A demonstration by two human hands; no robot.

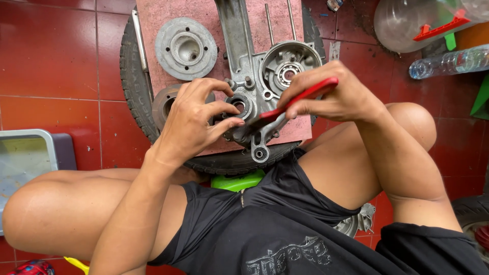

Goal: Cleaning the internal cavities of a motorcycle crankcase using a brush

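We note a round grey metal cover (186,48) lying on a pink board (168,15) set across a black tyre (133,97). A grey tray (25,158) sits at the left on red floor tiles (61,61). At upper right lie a clear plastic bottle (448,62) and a large clear jug (402,23).

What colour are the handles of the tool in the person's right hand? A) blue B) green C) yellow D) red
D: the right hand grips a pliers-like tool whose handles are red, its dark tip pointing at the grey metal engine casing, while the left hand rests its fingers on the same casing.
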